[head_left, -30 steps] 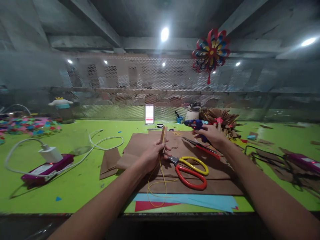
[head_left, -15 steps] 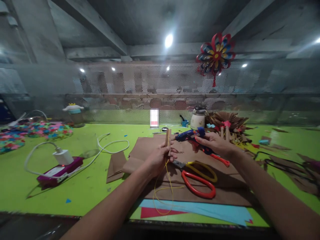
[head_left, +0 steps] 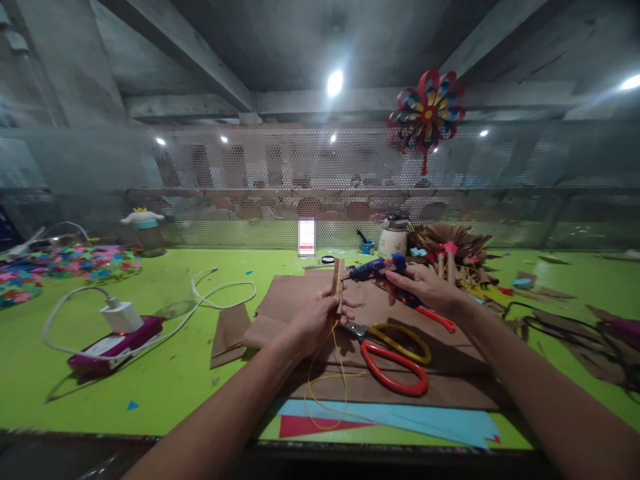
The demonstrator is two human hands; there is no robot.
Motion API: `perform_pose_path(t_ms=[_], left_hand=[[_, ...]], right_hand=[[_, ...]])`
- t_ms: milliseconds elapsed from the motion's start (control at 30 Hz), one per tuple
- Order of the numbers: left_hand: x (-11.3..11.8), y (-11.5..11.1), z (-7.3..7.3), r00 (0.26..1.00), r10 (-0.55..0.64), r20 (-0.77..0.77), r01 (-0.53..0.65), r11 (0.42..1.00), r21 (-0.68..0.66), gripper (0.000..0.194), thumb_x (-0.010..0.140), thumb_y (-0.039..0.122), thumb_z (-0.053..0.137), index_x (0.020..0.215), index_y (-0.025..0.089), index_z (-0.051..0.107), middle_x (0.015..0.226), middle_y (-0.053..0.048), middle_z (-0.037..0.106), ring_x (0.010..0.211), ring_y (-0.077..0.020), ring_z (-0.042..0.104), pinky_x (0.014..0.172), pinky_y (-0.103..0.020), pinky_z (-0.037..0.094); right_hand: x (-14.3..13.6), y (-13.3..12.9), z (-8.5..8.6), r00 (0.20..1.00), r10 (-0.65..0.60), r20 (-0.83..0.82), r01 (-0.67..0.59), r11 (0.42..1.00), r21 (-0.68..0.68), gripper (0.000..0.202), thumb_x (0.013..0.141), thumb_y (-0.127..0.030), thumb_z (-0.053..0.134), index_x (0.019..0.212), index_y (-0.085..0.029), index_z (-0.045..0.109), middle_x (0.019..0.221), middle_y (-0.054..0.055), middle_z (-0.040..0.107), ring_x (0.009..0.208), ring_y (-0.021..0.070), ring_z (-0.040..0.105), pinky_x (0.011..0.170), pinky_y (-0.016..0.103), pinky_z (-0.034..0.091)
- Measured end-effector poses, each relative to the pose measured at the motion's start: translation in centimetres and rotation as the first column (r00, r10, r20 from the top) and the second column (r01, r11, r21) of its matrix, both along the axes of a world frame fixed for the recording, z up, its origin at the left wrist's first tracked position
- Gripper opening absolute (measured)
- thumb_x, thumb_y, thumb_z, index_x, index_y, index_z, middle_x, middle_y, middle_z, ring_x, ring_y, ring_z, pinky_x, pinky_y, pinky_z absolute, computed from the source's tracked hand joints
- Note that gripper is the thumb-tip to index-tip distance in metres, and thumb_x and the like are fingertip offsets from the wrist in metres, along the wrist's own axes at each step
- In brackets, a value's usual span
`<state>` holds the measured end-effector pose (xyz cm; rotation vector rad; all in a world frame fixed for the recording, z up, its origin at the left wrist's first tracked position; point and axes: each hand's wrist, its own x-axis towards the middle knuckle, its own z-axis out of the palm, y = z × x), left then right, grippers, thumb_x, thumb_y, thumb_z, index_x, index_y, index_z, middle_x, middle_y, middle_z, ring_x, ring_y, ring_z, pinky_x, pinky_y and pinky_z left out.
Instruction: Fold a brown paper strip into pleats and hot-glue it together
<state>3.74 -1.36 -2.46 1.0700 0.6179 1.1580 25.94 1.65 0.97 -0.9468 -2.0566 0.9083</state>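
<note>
My left hand is closed on a narrow folded strip of brown paper, held upright. A yellow string lies along the strip and hangs in a loop below my fingers. In my right hand is a blue glue gun, its nozzle pointing left at the strip, touching or very close to it. Scissors with one red and one yellow handle lie under my hands on brown paper sheets. Another red handle shows below my right hand.
Left on the green table stand a purple power strip with a white charger, a clear cup and paper stars. Behind are a jar and a pleated paper piece. Light-blue paper lies near the front edge.
The view has shifted slightly. The glue gun's nozzle is a little closer to the strip. Both hands keep their hold.
</note>
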Motion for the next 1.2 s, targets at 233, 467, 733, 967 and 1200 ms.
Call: perform_pose_path(t_ms=[233,467,733,967,1200], left_hand=[[0.0,0.0,0.1,1.0,-0.003,-0.024,0.004,1.0,0.008,0.023,0.077,0.008,0.045,0.1,0.009,0.047,0.072,-0.007,0.059,0.051,-0.0094,0.054,0.045,-0.019,0.038],[0.1,0.2,-0.2,0.999,-0.008,-0.037,0.009,0.999,0.04,0.018,0.078,0.01,0.045,0.096,0.009,0.048,0.071,-0.007,0.06,0.051,-0.0087,0.054,0.046,-0.019,0.038],[0.0,0.3,-0.5,0.999,-0.023,-0.045,0.025,0.999,0.041,0.02,0.078,0.011,0.046,0.098,0.011,0.045,0.074,-0.007,0.059,0.052,-0.0092,0.055,0.045,-0.019,0.037],[0.2,0.1,-0.3,0.998,-0.024,-0.054,0.027,0.998,0.052,0.021,0.077,0.012,0.047,0.098,0.011,0.045,0.073,-0.007,0.058,0.051,-0.0091,0.053,0.045,-0.02,0.036],[0.1,0.2,-0.6,0.995,-0.035,-0.095,0.043,0.996,0.082,0.02,0.078,0.015,0.046,0.098,0.011,0.046,0.073,-0.006,0.058,0.052,-0.0091,0.053,0.046,-0.02,0.035]], right_hand=[[0.0,-0.1,0.2,1.0,-0.015,0.01,0.015,1.0,0.015,0.044,0.079,-0.053,0.045,0.066,-0.013,0.058,0.058,0.004,0.059,0.054,0.0116,0.049,0.05,0.024,0.035],[0.0,-0.2,0.3,0.999,-0.041,-0.02,0.041,0.999,0.017,0.042,0.078,-0.051,0.047,0.065,-0.013,0.055,0.056,0.003,0.058,0.052,0.0113,0.05,0.048,0.024,0.034],[0.3,0.3,-0.3,0.996,-0.049,-0.08,0.052,0.998,0.035,0.039,0.078,-0.05,0.049,0.064,-0.013,0.052,0.055,0.002,0.055,0.052,0.0118,0.052,0.05,0.024,0.037],[0.6,0.8,-0.5,0.993,-0.059,-0.102,0.065,0.996,0.061,0.039,0.078,-0.049,0.049,0.062,-0.013,0.053,0.055,0.002,0.053,0.053,0.0115,0.05,0.054,0.024,0.041],[0.5,0.5,-0.2,0.986,-0.083,-0.142,0.089,0.995,0.038,0.04,0.077,-0.05,0.049,0.063,-0.013,0.052,0.055,0.002,0.052,0.052,0.0114,0.049,0.053,0.025,0.041]])
